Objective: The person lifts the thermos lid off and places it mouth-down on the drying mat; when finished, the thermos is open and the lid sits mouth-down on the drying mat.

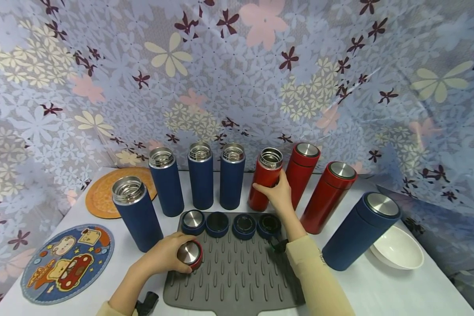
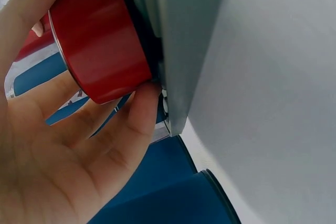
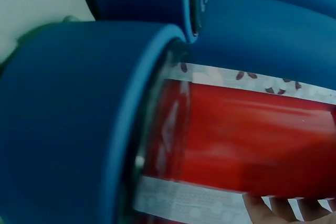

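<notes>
Along the left edge of the gray mat (image 1: 237,276), a red lid (image 1: 189,253) with a silver top sits in the grip of the left hand (image 1: 163,254), thumb and fingers curled about its side. Toward the far side, an open red flask (image 1: 260,175) stands on the tabletop (image 1: 395,289), the grip of the right hand (image 1: 277,195) wrapped around its body. Four blue lids (image 1: 217,224) line the mat's far edge, lying between the red lid and that flask. Two closed red flasks (image 1: 328,197) stand to the right, the farther one crowding the right hand. Farther right, a closed blue flask (image 1: 359,232) partly hides a white bowl (image 1: 403,248). Left of the open red flask are four open blue flasks (image 1: 199,184), two overlapping an orange round mat (image 1: 102,195); nearer lies a round cartoon mat (image 1: 69,263). Behind everything hangs flowered cloth (image 1: 221,87).
</notes>
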{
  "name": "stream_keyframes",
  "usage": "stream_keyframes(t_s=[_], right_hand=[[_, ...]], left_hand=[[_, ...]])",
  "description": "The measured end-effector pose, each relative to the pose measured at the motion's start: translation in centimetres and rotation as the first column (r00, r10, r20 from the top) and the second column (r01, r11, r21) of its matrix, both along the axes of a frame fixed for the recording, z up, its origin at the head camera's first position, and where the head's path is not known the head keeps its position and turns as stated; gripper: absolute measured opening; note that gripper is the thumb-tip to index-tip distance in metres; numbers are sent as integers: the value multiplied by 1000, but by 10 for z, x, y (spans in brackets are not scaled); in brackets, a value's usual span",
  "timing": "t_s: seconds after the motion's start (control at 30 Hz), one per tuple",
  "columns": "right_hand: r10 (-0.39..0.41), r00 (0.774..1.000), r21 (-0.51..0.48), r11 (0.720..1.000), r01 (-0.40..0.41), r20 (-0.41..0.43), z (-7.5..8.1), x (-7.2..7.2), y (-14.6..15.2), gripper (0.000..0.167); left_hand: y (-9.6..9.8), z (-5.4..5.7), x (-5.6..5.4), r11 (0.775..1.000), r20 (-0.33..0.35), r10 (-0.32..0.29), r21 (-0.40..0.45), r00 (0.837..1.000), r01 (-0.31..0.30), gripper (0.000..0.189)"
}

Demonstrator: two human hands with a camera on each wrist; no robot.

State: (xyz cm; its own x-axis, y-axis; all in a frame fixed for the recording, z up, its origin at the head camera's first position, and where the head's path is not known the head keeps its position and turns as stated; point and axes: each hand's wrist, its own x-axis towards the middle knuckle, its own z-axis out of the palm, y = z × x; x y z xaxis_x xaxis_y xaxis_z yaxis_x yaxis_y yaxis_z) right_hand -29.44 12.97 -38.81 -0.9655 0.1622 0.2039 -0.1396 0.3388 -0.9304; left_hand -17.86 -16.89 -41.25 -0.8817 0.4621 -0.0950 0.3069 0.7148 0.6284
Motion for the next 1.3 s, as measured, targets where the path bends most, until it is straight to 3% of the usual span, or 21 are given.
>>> stream_keyframes(t_s=[0.37, 0.57, 0.67, 0.77, 0.83, 0.9, 0.93, 0.97, 1.07, 1.13, 1.2, 1.23, 1.3], right_hand=[[25, 999, -6, 1000, -24, 33, -3, -13, -5, 82], [83, 997, -51, 995, -82, 12, -2, -20, -1, 82], [106, 994, -27, 994, -106, -2, -1, -19, 0, 81], [62, 998, 56, 997, -61, -22, 2, -12, 0, 81], [-21, 997, 103, 994, 28, -73, 4, -4, -1, 78], [-133, 975, 105, 983, 153, -177, 6, 5, -2, 72], [-188, 951, 89, 973, 215, -246, 7, 10, -3, 68], [-239, 917, 75, 958, 276, -319, 7, 13, -4, 64], [-335, 788, 47, 908, 417, -517, 5, 20, -6, 58], [-360, 726, 44, 880, 473, -586, 1, 20, -5, 61], [-381, 708, 36, 867, 497, -594, -3, 18, -4, 68], [-393, 719, 22, 870, 493, -574, -5, 17, -3, 72], [-421, 762, -13, 879, 477, -493, -7, 14, 0, 81]], left_hand=[[-2, -1, -1, 1000, -7, 4, -2, 1000, -4, 75], [-1, 1, -2, 1000, -5, 3, 3, 1000, -3, 76], [-1, 2, -2, 1000, 5, 8, 3, 1000, -8, 76], [0, 1, -1, 1000, 20, 13, 4, 1000, -13, 76], [0, 1, -1, 1000, 30, 12, 7, 999, -12, 75], [1, 1, 0, 1000, 31, 10, 4, 999, -10, 76], [1, 1, 1, 1000, 30, 9, 3, 1000, -10, 76], [1, 2, 1, 1000, 28, 10, 0, 1000, -10, 76], [1, 3, 2, 1000, 14, 11, -13, 1000, -11, 77], [2, 3, 2, 1000, 10, 12, -17, 1000, -12, 77], [2, 3, 2, 1000, 7, 12, -17, 1000, -12, 77], [2, 3, 2, 1000, 7, 13, -16, 1000, -13, 76], [2, 3, 2, 1000, 6, 14, -13, 1000, -14, 76]])
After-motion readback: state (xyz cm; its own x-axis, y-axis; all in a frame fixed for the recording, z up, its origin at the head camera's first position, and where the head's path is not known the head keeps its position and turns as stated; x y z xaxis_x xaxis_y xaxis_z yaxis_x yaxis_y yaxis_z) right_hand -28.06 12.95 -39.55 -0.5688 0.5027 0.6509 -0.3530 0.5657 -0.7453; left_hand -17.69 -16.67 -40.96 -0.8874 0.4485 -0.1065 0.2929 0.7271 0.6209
